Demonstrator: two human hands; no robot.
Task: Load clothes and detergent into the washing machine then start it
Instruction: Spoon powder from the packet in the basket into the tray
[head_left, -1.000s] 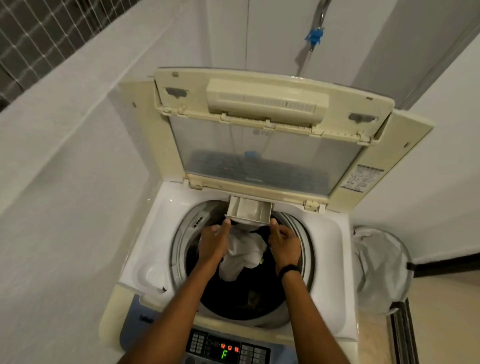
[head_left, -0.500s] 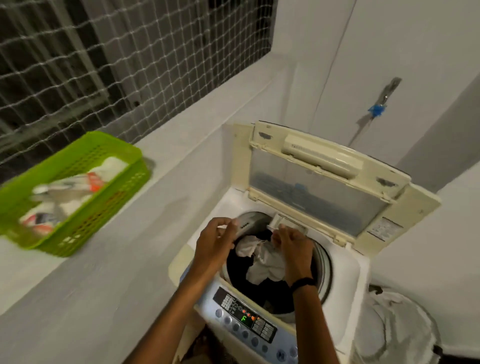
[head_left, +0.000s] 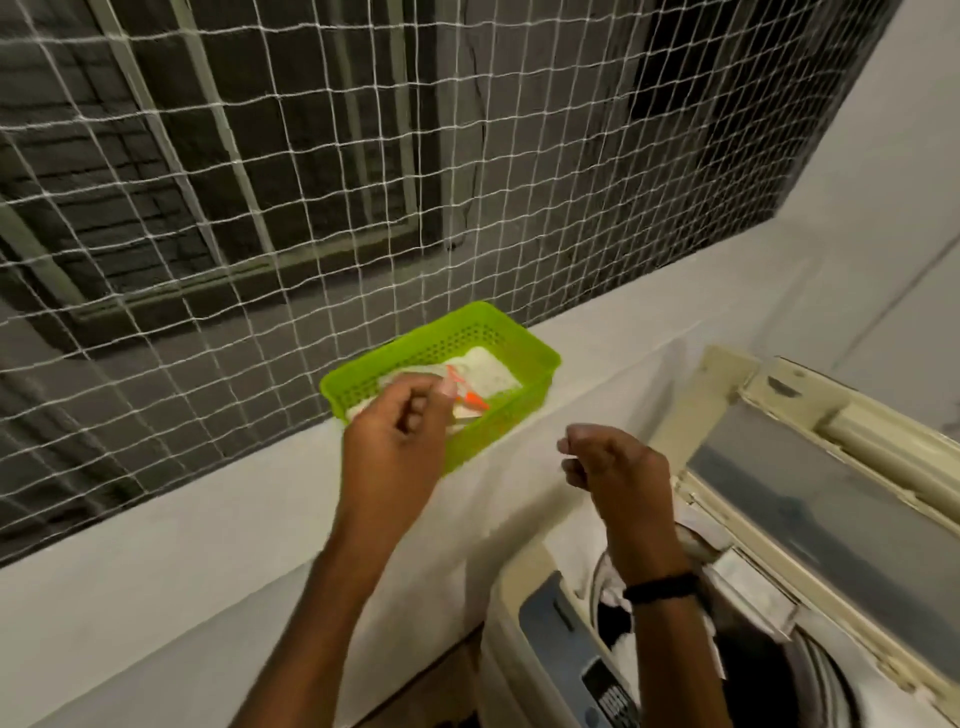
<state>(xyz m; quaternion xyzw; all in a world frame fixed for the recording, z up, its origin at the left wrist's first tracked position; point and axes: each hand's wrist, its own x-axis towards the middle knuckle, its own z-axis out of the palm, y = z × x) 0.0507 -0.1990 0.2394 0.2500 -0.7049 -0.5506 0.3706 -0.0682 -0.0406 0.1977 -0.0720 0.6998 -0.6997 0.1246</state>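
A green plastic basket (head_left: 540, 358) stands on the white ledge and holds white detergent packets (head_left: 488, 374) with orange print. My left hand (head_left: 400, 436) hovers over the basket's near end with its fingers loosely curled, its fingertips right at the packets; no grip shows. My right hand (head_left: 613, 467) is raised between the basket and the washing machine (head_left: 540, 618), loosely curled and holding nothing. The machine sits at the lower right with its lid (head_left: 810, 499) up. White and dark clothes (head_left: 613, 592) show in the drum behind my right wrist.
The white ledge (head_left: 208, 525) runs from lower left to upper right along a window covered by a white net (head_left: 311, 182). A white wall (head_left: 883, 208) rises at the right behind the machine. The control panel (head_left: 608, 691) shows at the bottom edge.
Both hands left the drum and the detergent drawer. My view swung left to the basket, my left hand reached to the packets, and my right hand rose beside the machine.
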